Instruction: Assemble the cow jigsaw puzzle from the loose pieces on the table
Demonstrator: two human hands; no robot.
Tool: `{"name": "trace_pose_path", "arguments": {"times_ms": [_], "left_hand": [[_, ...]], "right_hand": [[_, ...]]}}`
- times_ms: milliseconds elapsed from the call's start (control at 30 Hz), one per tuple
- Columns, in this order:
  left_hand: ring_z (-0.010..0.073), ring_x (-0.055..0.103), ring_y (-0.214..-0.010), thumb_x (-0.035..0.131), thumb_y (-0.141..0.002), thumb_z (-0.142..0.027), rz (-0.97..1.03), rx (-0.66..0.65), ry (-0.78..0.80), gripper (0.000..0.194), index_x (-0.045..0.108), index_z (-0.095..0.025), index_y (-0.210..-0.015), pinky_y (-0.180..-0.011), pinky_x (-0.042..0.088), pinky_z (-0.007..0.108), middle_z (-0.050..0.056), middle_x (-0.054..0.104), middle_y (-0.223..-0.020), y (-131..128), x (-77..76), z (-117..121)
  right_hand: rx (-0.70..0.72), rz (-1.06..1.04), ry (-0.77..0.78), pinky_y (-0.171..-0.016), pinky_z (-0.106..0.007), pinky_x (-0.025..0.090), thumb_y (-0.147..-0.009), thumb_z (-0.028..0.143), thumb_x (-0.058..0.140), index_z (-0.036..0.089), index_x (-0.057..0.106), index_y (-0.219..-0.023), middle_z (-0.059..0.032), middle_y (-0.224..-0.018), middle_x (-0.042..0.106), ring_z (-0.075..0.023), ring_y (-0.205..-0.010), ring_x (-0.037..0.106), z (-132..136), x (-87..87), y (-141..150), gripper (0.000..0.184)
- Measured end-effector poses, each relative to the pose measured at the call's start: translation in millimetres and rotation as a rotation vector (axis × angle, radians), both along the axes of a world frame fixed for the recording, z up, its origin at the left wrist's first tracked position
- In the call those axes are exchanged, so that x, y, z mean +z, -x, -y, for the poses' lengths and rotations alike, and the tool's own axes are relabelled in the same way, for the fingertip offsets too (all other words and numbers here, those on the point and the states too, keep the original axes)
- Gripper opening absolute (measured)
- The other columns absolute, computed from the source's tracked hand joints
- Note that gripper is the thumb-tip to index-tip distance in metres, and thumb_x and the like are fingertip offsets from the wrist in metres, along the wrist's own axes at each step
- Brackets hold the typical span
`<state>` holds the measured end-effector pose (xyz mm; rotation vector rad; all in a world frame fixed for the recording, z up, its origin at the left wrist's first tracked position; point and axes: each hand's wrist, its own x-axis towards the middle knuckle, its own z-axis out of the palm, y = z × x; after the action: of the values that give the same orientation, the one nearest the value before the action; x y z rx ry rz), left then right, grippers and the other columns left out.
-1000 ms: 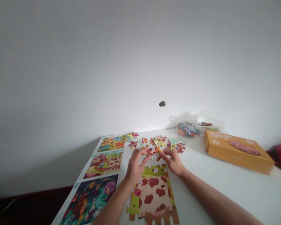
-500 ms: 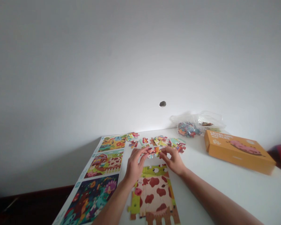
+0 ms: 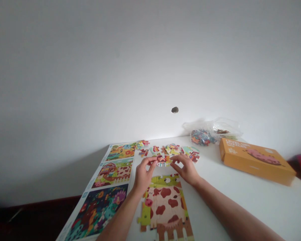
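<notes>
My left hand (image 3: 143, 172) pinches the left edge of a small jigsaw puzzle piece (image 3: 162, 160) between thumb and fingers. A red-haired figure is printed on it, with a yellowish part on its right. At that right end is my right hand (image 3: 186, 168), thumb and index finger slightly apart, nothing plainly gripped between them. Closer to me lies a joined section of puzzle (image 3: 167, 202) showing a brown-spotted cow, sheep and a fence. Beyond my hands, loose puzzle pieces (image 3: 173, 149) are scattered, some overlapping.
A picture sheet (image 3: 124, 171) with several printed scenes lies along the table's left side. At the back stand clear plastic bags (image 3: 202, 137) holding pieces. An orange puzzle box (image 3: 256, 160) sits on the right. A white wall (image 3: 150, 73) with a hole rises behind the table (image 3: 215, 187).
My right fingers have eased slightly apart at the piece's right end. The piece now shows its printed figure more fully. My left hand keeps its pinch, and the view has shifted slightly.
</notes>
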<state>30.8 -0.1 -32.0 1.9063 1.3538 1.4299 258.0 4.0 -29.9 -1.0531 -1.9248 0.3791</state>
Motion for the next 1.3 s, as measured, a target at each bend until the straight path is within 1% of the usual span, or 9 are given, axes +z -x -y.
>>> {"name": "trace_pose_path", "arguments": {"times_ms": [367,467,600,667,733,833,1000,1167,1300], "left_hand": [[0.0196,0.069,-0.086,0.063,-0.089,-0.038,-0.008,-0.002,0.034,0.021,0.073,-0.022,-0.097,-0.08,0.053,0.03,0.004,0.076,-0.096,6,-2.0,-3],[0.0199,0.07,-0.085,0.064,-0.087,-0.039,0.0,0.047,0.007,0.021,0.073,-0.022,-0.095,-0.079,0.053,0.03,0.004,0.076,-0.093,12,-2.6,-8],[0.0213,0.069,-0.089,0.062,-0.088,-0.041,0.05,0.199,-0.032,0.025,0.073,-0.021,-0.096,-0.081,0.053,0.032,0.006,0.075,-0.096,23,-2.0,-14],[0.0222,0.069,-0.09,0.061,-0.088,-0.042,0.071,0.269,-0.037,0.027,0.072,-0.02,-0.096,-0.082,0.052,0.033,0.007,0.075,-0.097,27,-2.4,-16],[0.0228,0.068,-0.091,0.06,-0.088,-0.043,0.078,0.311,-0.041,0.028,0.072,-0.019,-0.096,-0.082,0.052,0.035,0.007,0.075,-0.097,30,-3.4,-18],[0.0228,0.068,-0.092,0.059,-0.089,-0.044,0.068,0.328,-0.049,0.029,0.071,-0.019,-0.098,-0.083,0.052,0.035,0.007,0.075,-0.097,31,-5.0,-19],[0.022,0.067,-0.09,0.059,-0.089,-0.045,0.045,0.327,-0.06,0.029,0.071,-0.02,-0.098,-0.082,0.051,0.034,0.007,0.075,-0.097,31,-4.7,-18],[0.0223,0.067,-0.089,0.058,-0.09,-0.045,0.021,0.347,-0.043,0.029,0.072,-0.021,-0.098,-0.08,0.051,0.034,0.007,0.075,-0.098,33,-5.4,-19],[0.0221,0.067,-0.087,0.058,-0.089,-0.044,0.013,0.38,-0.048,0.028,0.072,-0.021,-0.097,-0.079,0.051,0.033,0.007,0.075,-0.098,36,-7.9,-21]], "right_hand": [[0.0,0.009,-0.038,-0.08,-0.035,0.041,-0.093,0.033,0.062,0.026,0.067,-0.096,-0.0012,-0.084,0.069,-0.02,-0.085,0.06,-1,0.0,0,0.008],[0.005,0.021,-0.013,-0.083,-0.036,0.042,-0.092,0.033,0.063,0.025,0.066,-0.101,-0.0026,-0.088,0.069,-0.0208,-0.089,0.06,1,2.5,-1,0.013],[0.102,0.185,0.036,-0.092,-0.042,0.042,-0.082,0.041,0.072,0.025,0.064,-0.116,-0.0075,-0.108,0.065,-0.0256,-0.101,0.056,5,7.2,-3,0.038],[0.174,0.311,0.049,-0.098,-0.047,0.039,-0.074,0.047,0.077,0.026,0.061,-0.124,-0.0102,-0.119,0.059,-0.0299,-0.11,0.051,7,8.7,-3,0.057],[0.224,0.41,0.058,-0.102,-0.052,0.035,-0.068,0.052,0.08,0.028,0.061,-0.127,-0.0117,-0.129,0.052,-0.0341,-0.119,0.045,7,9.2,-3,0.067],[0.244,0.481,0.081,-0.107,-0.056,0.029,-0.066,0.055,0.081,0.031,0.063,-0.126,-0.0121,-0.136,0.046,-0.0374,-0.128,0.037,7,8.6,-3,0.067],[0.202,0.5,0.09,-0.109,-0.06,0.023,-0.062,0.057,0.082,0.03,0.061,-0.129,-0.013,-0.138,0.044,-0.0383,-0.129,0.036,2,6.7,-8,0.075],[0.199,0.502,0.082,-0.109,-0.059,0.024,-0.065,0.051,0.081,0.03,0.062,-0.126,-0.0121,-0.139,0.046,-0.0375,-0.13,0.036,5,8.2,-9,0.068],[0.277,0.471,0.071,-0.107,-0.055,0.03,-0.071,0.048,0.077,0.029,0.061,-0.128,-0.0114,-0.137,0.049,-0.0344,-0.124,0.041,12,12.5,-4,0.062]]}}
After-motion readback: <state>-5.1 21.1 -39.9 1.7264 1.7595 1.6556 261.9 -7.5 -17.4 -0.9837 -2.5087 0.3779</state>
